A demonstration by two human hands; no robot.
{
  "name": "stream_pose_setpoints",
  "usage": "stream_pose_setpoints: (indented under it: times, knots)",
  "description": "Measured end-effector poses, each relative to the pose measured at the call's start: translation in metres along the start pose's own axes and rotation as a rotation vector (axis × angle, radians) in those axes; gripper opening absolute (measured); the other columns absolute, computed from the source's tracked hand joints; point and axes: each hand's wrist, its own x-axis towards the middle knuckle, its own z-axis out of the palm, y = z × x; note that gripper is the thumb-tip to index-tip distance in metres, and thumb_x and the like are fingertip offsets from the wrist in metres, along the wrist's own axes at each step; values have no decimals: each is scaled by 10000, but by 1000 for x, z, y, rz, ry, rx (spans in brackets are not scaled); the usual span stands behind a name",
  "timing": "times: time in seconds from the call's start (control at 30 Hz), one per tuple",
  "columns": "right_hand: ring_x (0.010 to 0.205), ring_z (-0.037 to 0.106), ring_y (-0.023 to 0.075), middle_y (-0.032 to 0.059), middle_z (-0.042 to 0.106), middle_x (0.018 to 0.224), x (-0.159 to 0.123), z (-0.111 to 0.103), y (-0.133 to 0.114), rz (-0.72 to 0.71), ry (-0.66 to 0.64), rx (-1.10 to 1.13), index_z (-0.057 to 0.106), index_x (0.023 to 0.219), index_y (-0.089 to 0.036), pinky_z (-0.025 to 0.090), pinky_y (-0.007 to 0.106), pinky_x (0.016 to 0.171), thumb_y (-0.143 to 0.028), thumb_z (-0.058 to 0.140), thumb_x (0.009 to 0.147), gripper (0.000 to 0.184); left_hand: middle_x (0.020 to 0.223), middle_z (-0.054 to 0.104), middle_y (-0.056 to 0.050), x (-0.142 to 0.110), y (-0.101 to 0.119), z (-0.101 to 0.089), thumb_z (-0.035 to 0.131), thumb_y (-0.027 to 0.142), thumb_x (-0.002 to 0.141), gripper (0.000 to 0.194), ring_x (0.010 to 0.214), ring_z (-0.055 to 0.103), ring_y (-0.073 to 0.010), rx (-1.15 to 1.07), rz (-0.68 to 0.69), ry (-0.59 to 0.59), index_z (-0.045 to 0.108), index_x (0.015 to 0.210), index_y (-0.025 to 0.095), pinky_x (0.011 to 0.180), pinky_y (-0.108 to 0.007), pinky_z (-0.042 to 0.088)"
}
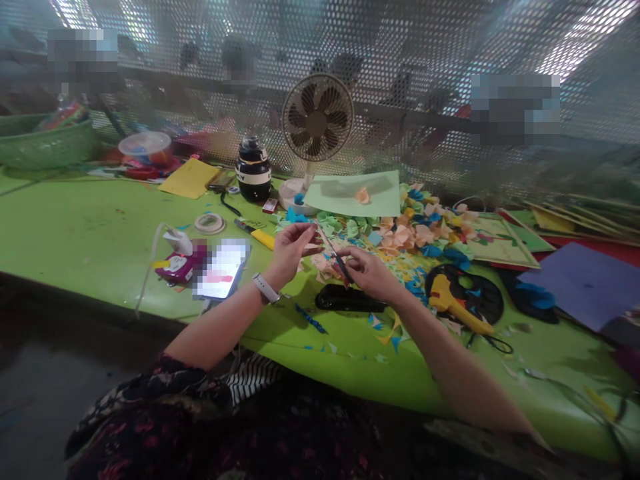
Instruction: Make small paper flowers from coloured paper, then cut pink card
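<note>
My right hand [369, 272] grips a pair of scissors [342, 267] with dark handles, the blades pointing up toward my left hand. The fingers of my left hand [293, 250] are pinched together near the blade tips; what they hold is too small to make out. Beneath and behind both hands lie many paper scraps [395, 263] and cut paper petals [400, 233] in peach, blue, green and yellow. A long black object [347, 299], perhaps a stapler, rests just below my right hand. Left of my left hand is a yellow utility knife [263, 237].
A yellow glue gun [455, 305] lies on a black pad at right, beside purple paper [585, 283]. To the left are a lit phone [223, 270], a tape roll [209, 223] and a white plug [179, 241]. Behind stand a fan [318, 119] and a black jug [253, 172].
</note>
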Motion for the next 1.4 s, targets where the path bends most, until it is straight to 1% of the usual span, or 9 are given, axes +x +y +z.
stream_pose_setpoints:
  times: [0.2, 0.33, 0.47, 0.63, 0.77, 0.9, 1.1, 1.4]
  knots:
    - [496, 489, 118, -73, 509, 540, 0, 0, 0, 2, 0, 1, 577, 987, -189, 411, 263, 514, -645, 701, 751, 528, 768, 680, -3, 0, -1, -1, 850, 365, 734, 279, 674, 667, -97, -12, 5, -13, 669, 818, 169, 645, -263, 630]
    - [495, 500, 123, -69, 516, 536, 0, -1, 0, 18, 7, -28, 583, 996, -188, 387, 255, 505, -653, 699, 752, 537, 771, 683, -3, -1, -2, -1, 862, 377, 713, 304, 678, 669, -101, -22, 9, -23, 668, 817, 169, 644, -263, 629]
    - [502, 521, 128, -61, 536, 547, 0, -1, 1, -1, 3, -46, 581, 990, -195, 368, 247, 495, -648, 683, 777, 511, 778, 683, -3, -1, -2, -1, 862, 397, 709, 324, 694, 675, -108, -1, 5, -23, 658, 816, 169, 664, -275, 632]
    - [489, 494, 121, -76, 500, 534, 1, -1, 4, -16, 8, -24, 581, 984, -200, 390, 255, 505, -642, 694, 774, 503, 776, 677, -4, 0, -3, -1, 840, 359, 742, 281, 700, 678, -116, -3, 11, -25, 656, 833, 167, 687, -306, 638]
    - [493, 499, 121, -71, 510, 541, 0, 0, 3, -13, 1, -15, 579, 982, -197, 396, 255, 504, -655, 687, 771, 516, 776, 680, -1, 0, -3, -1, 832, 347, 751, 255, 698, 675, -113, 3, 6, -16, 661, 828, 174, 685, -301, 637]
    - [510, 514, 126, -65, 520, 546, -1, 1, -1, -7, 8, -3, 571, 987, -189, 409, 255, 517, -678, 691, 750, 556, 762, 676, 1, -1, -4, 0, 844, 348, 738, 271, 688, 675, -111, -16, 3, -22, 658, 821, 169, 679, -298, 635]
    - [508, 496, 123, -69, 508, 549, -1, 2, -2, -15, 4, -3, 568, 990, -194, 425, 259, 517, -660, 686, 763, 532, 768, 676, 2, 0, -6, 0, 855, 348, 725, 282, 686, 673, -106, -30, -1, -26, 665, 823, 164, 682, -293, 635]
    - [495, 472, 116, -68, 511, 538, -1, 1, -1, -17, 16, -7, 573, 969, -199, 434, 253, 498, -646, 708, 744, 518, 762, 667, 4, -1, -4, 0, 858, 361, 727, 308, 704, 676, -114, -18, -13, -27, 652, 830, 158, 707, -307, 633]
